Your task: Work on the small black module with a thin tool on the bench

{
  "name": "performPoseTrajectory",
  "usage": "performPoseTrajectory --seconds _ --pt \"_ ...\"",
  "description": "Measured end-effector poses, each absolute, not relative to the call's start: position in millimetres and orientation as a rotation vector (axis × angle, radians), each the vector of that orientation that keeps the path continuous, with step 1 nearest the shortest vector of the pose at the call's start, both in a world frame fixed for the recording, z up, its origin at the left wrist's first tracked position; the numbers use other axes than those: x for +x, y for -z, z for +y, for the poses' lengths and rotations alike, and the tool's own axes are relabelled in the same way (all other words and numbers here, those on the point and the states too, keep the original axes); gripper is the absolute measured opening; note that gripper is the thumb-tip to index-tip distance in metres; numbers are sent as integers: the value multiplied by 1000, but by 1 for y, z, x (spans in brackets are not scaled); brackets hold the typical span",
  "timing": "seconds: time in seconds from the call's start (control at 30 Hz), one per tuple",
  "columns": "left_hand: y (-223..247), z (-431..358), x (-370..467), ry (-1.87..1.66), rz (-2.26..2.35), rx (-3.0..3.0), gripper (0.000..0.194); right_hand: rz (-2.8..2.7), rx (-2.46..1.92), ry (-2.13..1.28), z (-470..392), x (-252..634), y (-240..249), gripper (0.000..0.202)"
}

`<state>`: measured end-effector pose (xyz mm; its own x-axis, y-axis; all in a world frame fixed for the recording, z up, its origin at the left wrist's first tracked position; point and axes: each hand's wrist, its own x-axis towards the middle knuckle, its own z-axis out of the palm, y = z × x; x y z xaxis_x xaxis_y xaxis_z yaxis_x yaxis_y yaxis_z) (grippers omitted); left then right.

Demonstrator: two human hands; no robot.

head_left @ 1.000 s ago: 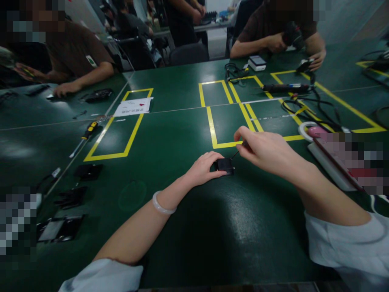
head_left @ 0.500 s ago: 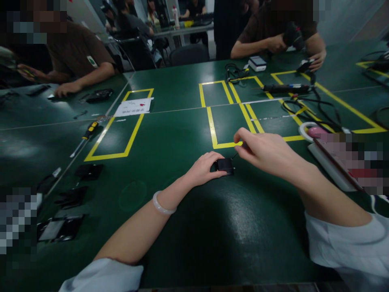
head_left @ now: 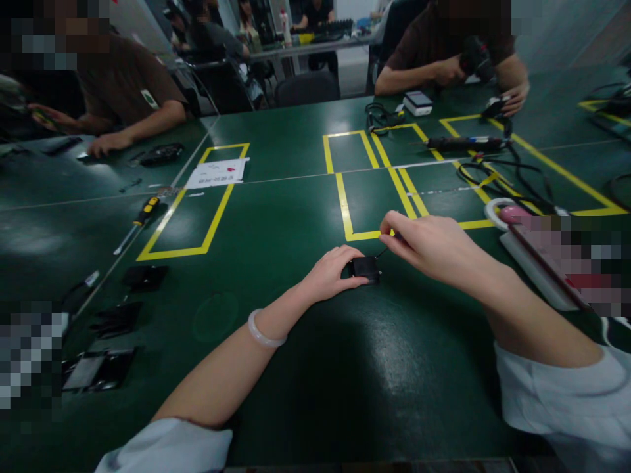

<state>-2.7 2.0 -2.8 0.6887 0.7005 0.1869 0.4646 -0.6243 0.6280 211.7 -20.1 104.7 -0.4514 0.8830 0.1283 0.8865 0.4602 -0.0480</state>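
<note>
My left hand grips a small black box-shaped part on the green table, fingers over its far side and thumb along its near side. Small metallic bits stick out from the part's right side. Just to the right, my right hand pinches a thin dark rod-like tool. The rod slants down to the part's upper right corner. Most of the tool is hidden by my fingers, so its exact kind cannot be made out.
A yellow-and-black screwdriver lies at left, above several black parts. Yellow tape marks rectangles. An electric screwdriver with cables lies at far right, near a white tape ring. Co-workers sit opposite.
My right fingers and the thin tool have shifted very slightly. My left hand and the black part stay in place. In the background, a dark standing figure has moved out of the gap.
</note>
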Motion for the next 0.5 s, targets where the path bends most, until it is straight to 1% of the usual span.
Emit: performPoseTrajectory --seconds 0.17,0.5 --pt "2 2 -3 -566 890 2352 43 -2560 -1528 12 -21 212 -105 20" --pt "0 1 -2 -569 893 2346 43 -2573 -1577 45 -20 211 -106 24"
